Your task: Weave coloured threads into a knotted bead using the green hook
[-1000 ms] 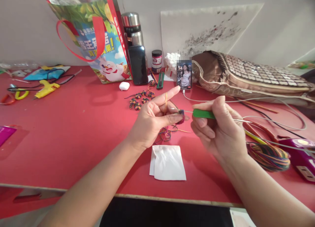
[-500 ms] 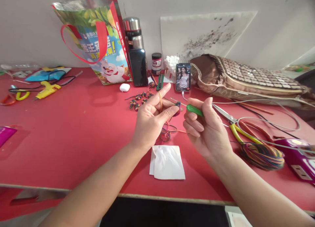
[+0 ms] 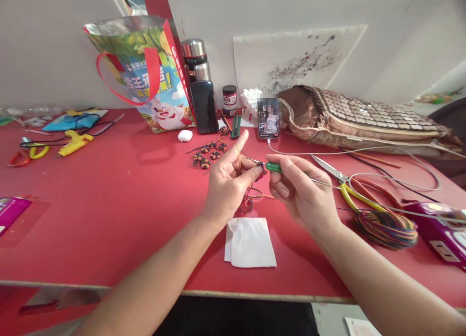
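Note:
Between thumb and fingers, my left hand [image 3: 230,184] pinches a small dark multicoloured crochet piece [image 3: 259,173]. Orange yarn [image 3: 239,157] loops over its raised index finger. My right hand [image 3: 304,185] is closed round the green handle of a crochet hook [image 3: 274,167], whose metal shaft reaches the crochet piece; its tip is hard to make out there. Loose multicoloured thread [image 3: 247,203] lies under my left hand. Beyond it sit several small crocheted flowers [image 3: 205,163]. A folded white tissue [image 3: 253,242] lies in front of both hands.
On the right are scissors [image 3: 340,177], a yarn bundle [image 3: 386,227], a purple power socket [image 3: 439,234] and a cable. A phone [image 3: 268,122], a dark phone [image 3: 204,107], a shopping bag [image 3: 160,83] and a sequined bag [image 3: 378,108] stand behind. A yellow glue gun [image 3: 75,142] lies left.
My right hand has moved left, bringing the hook's handle close to the crochet piece. The hook's shaft, clear above the piece half a second ago, now meets it. The view has tilted slightly upward.

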{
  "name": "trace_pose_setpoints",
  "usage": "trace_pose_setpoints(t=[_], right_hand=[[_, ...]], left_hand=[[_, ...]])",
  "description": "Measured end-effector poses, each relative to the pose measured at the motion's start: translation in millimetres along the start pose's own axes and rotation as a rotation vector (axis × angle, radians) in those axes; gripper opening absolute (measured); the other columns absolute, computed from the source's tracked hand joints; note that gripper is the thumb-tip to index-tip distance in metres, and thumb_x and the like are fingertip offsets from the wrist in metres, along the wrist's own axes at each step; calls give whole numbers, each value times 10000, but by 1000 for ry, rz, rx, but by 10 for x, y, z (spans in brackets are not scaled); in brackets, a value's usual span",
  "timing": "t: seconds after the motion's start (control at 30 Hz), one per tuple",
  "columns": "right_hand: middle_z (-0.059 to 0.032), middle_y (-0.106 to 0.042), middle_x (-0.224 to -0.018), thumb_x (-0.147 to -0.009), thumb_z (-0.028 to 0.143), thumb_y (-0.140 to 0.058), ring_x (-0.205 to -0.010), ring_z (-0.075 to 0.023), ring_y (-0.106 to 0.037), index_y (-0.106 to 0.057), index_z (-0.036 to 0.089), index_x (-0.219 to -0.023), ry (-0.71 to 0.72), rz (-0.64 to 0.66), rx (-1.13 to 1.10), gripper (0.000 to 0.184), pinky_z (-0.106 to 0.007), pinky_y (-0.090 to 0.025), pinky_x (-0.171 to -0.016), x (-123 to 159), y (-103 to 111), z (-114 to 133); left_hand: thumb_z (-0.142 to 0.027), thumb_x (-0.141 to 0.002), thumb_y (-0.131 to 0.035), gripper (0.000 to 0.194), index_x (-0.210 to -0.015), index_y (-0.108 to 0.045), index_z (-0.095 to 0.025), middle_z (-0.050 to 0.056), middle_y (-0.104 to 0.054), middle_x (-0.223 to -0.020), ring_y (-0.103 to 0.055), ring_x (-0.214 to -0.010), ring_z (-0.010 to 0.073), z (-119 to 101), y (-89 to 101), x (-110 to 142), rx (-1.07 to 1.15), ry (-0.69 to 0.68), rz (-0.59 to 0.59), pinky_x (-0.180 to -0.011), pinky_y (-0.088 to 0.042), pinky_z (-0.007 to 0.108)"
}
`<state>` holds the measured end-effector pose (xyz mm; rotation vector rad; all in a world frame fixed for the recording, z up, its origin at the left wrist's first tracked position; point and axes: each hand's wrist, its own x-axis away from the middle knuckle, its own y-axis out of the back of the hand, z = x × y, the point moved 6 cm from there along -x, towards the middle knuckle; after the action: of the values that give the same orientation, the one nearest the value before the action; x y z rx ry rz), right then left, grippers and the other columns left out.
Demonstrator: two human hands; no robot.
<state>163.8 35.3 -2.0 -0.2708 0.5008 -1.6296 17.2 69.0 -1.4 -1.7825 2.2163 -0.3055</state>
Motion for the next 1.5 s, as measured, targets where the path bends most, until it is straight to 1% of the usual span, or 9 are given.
trace_pose_setpoints(t=[0.23,0.43,0.57,0.67,0.83,0.93,1.07,1.23,1.5], right_hand=[[9,-691,-747,-1043,304,-732,-600,-130,-598,-888,275,-1099,355,-66,422,169,-306,-517,-584,133,20,39],[-15,-720,-870,-1072,345,-713,-678,-155,-598,-868,318,-1235,469,-68,496,226,-348,-538,-665,168,31,-26],[14,-668,-756,-1054,416,-738,-606,-134,-565,-877,289,-1198,347,-47,299,237,-332,-526,-615,117,-21,-46],[17,-677,-740,-966,467,-832,-543,-95,-483,-898,259,-1061,129,-9,32,238,-281,-487,-532,27,-61,-84],[65,-579,-604,-834,487,-953,-434,-22,-230,-896,210,-939,-146,160,-222,302,-159,-270,-376,-142,-39,-146],[110,-431,-486,-913,573,-872,-370,-10,-87,-841,177,-789,-257,265,-196,416,-150,-170,-317,-215,65,-201],[111,-358,-427,-875,697,-856,-335,-28,-112,-778,181,-652,-266,320,-111,568,-165,-141,-288,-263,193,-192],[113,-298,-394,-873,712,-849,-317,-34,-127,-780,202,-603,-227,364,-96,581,-171,-148,-292,-251,187,-141],[104,-284,-397,-941,768,-734,-311,-43,-117,-689,212,-528,-270,299,-77,695,-186,-146,-288,-266,244,-188]], left_hand=[[-129,-814,-864,863,-1630,-618,-265,-54,-731,-767,-660,-756,138,2,-69,69,-76,4,-30,-756,-555,287],[-160,-775,-919,1026,-1709,-496,-180,-55,-752,-789,-690,-784,124,36,-66,35,21,67,-32,-792,-546,265],[-169,-714,-962,1088,-1695,-493,-125,-66,-730,-762,-667,-754,112,26,-10,-53,110,93,39,-795,-525,269],[-153,-727,-941,946,-1611,-603,-144,-54,-725,-793,-680,-793,120,-13,24,-92,117,90,92,-840,-528,290],[-153,-738,-922,842,-1542,-672,-149,-34,-732,-835,-711,-832,134,-77,-1,-58,79,122,183,-850,-539,299],[-172,-735,-927,873,-1565,-658,-126,-19,-732,-800,-703,-790,155,-116,-71,1,-18,144,292,-795,-540,311],[-164,-808,-873,819,-1592,-638,-138,2,-751,-809,-679,-750,152,-150,-162,78,-138,154,404,-735,-518,304],[-106,-848,-802,725,-1557,-652,-137,-8,-730,-814,-663,-742,134,-170,-255,148,-132,143,492,-722,-503,295],[-74,-838,-751,748,-1574,-635,-140,7,-720,-834,-645,-739,136,-207,-283,185,-126,150,465,-646,-466,272]])
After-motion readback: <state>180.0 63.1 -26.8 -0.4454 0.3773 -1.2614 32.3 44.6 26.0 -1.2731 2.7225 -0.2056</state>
